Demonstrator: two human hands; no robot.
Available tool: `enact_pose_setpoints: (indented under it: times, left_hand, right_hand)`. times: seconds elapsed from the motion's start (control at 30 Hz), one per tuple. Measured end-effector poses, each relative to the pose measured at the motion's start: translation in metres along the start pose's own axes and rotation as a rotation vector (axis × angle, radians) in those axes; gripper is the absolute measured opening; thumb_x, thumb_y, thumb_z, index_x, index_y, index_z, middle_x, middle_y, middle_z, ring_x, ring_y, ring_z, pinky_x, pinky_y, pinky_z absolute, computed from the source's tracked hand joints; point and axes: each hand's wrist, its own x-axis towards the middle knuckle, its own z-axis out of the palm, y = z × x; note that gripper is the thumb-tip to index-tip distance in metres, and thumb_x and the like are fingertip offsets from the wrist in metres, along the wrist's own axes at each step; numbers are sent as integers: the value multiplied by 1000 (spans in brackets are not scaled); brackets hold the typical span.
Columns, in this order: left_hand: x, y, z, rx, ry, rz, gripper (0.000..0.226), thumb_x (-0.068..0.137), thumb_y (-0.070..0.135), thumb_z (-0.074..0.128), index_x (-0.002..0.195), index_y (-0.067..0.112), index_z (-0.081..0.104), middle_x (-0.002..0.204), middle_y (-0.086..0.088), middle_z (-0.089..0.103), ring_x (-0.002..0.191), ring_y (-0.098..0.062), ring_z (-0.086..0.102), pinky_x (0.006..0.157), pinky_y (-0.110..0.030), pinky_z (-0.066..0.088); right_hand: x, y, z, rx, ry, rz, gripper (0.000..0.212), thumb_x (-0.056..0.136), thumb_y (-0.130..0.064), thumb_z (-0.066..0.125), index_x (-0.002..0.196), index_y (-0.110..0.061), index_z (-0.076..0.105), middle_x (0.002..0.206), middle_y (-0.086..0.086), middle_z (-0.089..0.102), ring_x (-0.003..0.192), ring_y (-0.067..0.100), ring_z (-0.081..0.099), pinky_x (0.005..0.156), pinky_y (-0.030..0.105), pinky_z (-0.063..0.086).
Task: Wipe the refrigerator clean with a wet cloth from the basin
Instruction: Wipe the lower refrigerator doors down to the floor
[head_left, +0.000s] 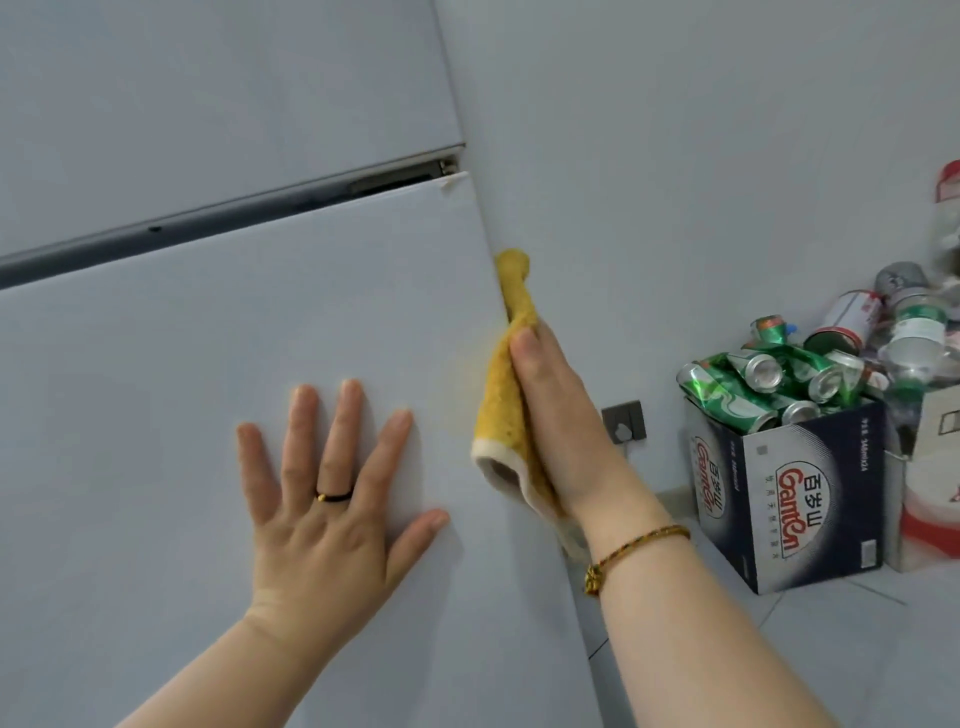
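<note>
The left hand (322, 499), nearest the camera, is laid flat on the lower door of the refrigerator (208, 338), its grip released, with 4 fingers and the thumb spread and straight against the pale panel. A dark ring (335, 497) is worn on 1 finger. The refrigerator's pale front fills the left of the view; a dark seam with a metal hinge (402, 176) is seen between the upper door and the lower door. A plain pale wall (701, 156) rises behind and to the right, and a light tiled floor (831, 649) is seen below it.

A grey wall socket (625, 421) is set low on the wall. Well apart from the refrigerator, a cardboard box (795, 493) printed with red lettering stands on the floor, heaped with crushed green cans (753, 379). Plastic bottles (919, 332) are piled beside and behind it. Nothing stands between the hands and the door.

The yellow cloth (511, 384) is pressed against the right edge of the lower door by the right hand (561, 410). The grip is grasping the cloth, the thumb laid over it; the other fingers are hidden behind the hand. A braided bracelet (639, 545) is worn on the right wrist.
</note>
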Motion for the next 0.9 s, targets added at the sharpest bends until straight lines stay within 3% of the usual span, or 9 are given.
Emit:
enact_pose_setpoints:
  times: [0.1,0.2,0.3,0.4,0.5,0.6,0.73,0.8,0.9]
  left_hand:
    - [1,0,1,6,3,4,68,90,62,18,145,28,0,154,7,-14,142,-19,-11,112,-45,-9]
    - [-1,2,1,-4,-12,-13,68,88,64,20,145,29,3,153,9,-15,141,-17,-13,112,-43,-11]
    - [-1,3,2,7,6,2,65,88,63,23,143,29,15,154,10,-13,142,-16,-11,113,-42,-10]
    - [-2,2,3,10,17,8,61,89,61,25,138,24,22,155,7,-10,142,-14,-9,114,-40,-8]
    - [-2,1,5,-4,72,70,53,91,53,34,134,25,27,151,-3,9,142,-12,-2,115,-37,-1]
    - [-5,0,5,-34,119,147,48,91,48,39,133,25,32,155,9,3,142,-10,5,116,-35,5]
    - [-6,1,4,-50,112,214,52,89,52,39,133,24,35,154,14,4,142,-10,7,116,-35,6]
    - [-7,1,5,-40,107,229,56,87,56,40,133,24,36,154,10,9,142,-11,7,116,-36,6]
    - [-7,3,6,-14,144,230,61,84,59,44,132,22,38,141,-7,33,142,-12,9,115,-36,8]
  right_hand:
    - [-37,40,-6,135,-6,203,30,76,-63,42,105,-55,40,109,-35,48,97,-26,46,93,-1,31]
    - [-41,50,-11,208,-25,299,42,75,-66,49,113,-50,43,130,-23,46,123,-4,41,115,25,20]
    - [-17,22,-10,179,-24,204,47,92,-46,38,137,-35,34,131,-23,42,123,-5,39,107,15,26]
    - [-15,17,-7,174,-15,77,50,91,-41,37,140,-32,34,141,-18,41,127,-4,39,111,20,25]
    - [-55,65,-8,156,18,128,57,84,-47,38,139,-34,36,142,-13,43,131,1,37,115,33,24]
    - [-117,120,-8,181,53,302,58,75,-63,41,130,-45,41,140,-18,44,131,0,37,116,39,23]
    - [-141,138,-18,269,68,506,37,85,-56,44,122,-49,41,141,-18,42,126,-6,38,114,25,22]
    - [-125,125,-21,244,38,477,31,96,-40,36,127,-44,35,143,-15,39,128,-4,36,112,22,23]
    - [-108,110,-10,226,77,298,55,83,-51,40,136,-37,39,141,-16,42,131,-1,36,112,26,25]
